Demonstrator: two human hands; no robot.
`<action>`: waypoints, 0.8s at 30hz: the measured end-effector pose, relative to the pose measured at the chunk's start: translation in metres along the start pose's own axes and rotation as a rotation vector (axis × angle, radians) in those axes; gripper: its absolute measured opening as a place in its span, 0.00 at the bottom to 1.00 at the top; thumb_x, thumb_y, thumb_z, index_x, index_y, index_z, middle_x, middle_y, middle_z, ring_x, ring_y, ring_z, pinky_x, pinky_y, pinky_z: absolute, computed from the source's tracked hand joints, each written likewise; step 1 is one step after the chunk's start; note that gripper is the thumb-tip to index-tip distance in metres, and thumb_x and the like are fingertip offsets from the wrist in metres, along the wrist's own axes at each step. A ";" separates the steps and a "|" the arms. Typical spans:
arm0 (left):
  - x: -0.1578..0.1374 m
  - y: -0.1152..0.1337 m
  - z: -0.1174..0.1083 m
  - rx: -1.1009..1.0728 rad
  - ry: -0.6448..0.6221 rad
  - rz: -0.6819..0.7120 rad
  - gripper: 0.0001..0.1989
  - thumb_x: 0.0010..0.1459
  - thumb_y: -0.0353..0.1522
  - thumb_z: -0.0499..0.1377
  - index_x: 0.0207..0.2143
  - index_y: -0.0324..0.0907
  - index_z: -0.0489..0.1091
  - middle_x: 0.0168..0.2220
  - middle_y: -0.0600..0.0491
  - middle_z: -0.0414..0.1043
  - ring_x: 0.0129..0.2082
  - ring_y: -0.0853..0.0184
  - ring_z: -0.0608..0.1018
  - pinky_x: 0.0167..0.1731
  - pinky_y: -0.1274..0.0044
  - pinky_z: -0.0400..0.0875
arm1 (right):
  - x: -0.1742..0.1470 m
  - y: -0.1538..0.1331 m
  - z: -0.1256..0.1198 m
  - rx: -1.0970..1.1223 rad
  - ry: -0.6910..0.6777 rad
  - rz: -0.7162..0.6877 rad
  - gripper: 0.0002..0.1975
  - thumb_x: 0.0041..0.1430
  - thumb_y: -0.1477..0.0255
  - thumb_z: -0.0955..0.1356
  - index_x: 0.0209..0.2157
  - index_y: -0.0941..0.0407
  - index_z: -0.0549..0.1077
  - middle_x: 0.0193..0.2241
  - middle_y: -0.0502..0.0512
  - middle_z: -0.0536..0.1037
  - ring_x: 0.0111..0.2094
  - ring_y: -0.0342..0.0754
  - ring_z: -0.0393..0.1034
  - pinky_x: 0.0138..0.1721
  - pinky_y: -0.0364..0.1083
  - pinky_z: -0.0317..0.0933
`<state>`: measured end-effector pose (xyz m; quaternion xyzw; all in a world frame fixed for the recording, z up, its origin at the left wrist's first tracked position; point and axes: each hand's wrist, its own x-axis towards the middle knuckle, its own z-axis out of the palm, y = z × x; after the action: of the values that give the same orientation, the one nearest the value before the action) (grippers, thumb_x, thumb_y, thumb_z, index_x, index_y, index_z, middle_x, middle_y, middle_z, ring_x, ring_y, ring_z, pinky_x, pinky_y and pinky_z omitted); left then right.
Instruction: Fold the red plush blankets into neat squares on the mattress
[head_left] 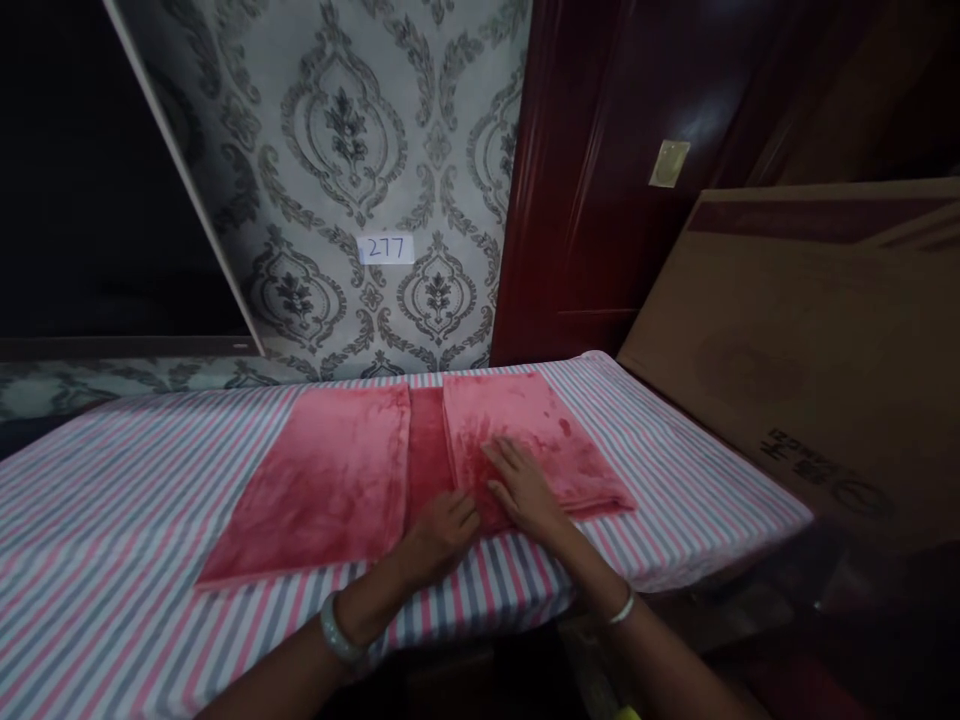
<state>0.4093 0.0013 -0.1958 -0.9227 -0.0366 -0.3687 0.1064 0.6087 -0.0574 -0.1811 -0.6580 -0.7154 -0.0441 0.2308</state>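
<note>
A pink plush blanket [330, 470] lies with its two sides folded inward. A darker strip of it shows between the left panel and the right panel. My right hand [523, 492] rests on the right panel, palm down with fingers stretched out. Just left of it, my left hand [442, 530] is at the near edge of the blanket beside the inner edge of the right panel. Its fingers are curled and closed on the plush there, with the fingertips partly hidden. Each wrist wears a bangle.
The blanket lies on a striped sheet [135, 500] covering the table. A large cardboard box [810, 350] leans at the right. Behind are patterned wallpaper with a "277" label [386, 249], a dark red door [585, 180] and a dark screen [97, 190].
</note>
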 end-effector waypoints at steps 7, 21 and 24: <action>-0.002 0.000 0.004 -0.045 -0.037 -0.031 0.09 0.67 0.25 0.52 0.34 0.40 0.69 0.31 0.49 0.71 0.33 0.63 0.72 0.32 0.70 0.70 | -0.004 -0.004 0.018 -0.101 -0.126 0.032 0.26 0.72 0.64 0.62 0.69 0.45 0.62 0.72 0.55 0.57 0.73 0.59 0.48 0.69 0.66 0.48; -0.001 0.005 -0.010 -0.070 0.061 -0.013 0.09 0.59 0.25 0.53 0.29 0.43 0.69 0.26 0.49 0.69 0.30 0.63 0.73 0.31 0.68 0.73 | 0.035 -0.027 0.034 -0.079 -0.188 -0.009 0.29 0.73 0.66 0.58 0.72 0.53 0.57 0.73 0.58 0.53 0.74 0.56 0.44 0.70 0.66 0.44; 0.003 0.010 -0.016 -0.103 0.057 -0.037 0.09 0.60 0.26 0.53 0.30 0.43 0.70 0.27 0.48 0.71 0.31 0.62 0.74 0.33 0.67 0.76 | 0.032 -0.024 0.035 -0.098 -0.197 -0.008 0.29 0.72 0.66 0.58 0.72 0.54 0.57 0.73 0.59 0.52 0.74 0.56 0.45 0.70 0.66 0.44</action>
<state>0.4022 -0.0117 -0.1836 -0.9153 -0.0315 -0.3980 0.0528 0.5748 -0.0181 -0.1940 -0.6667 -0.7343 -0.0149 0.1269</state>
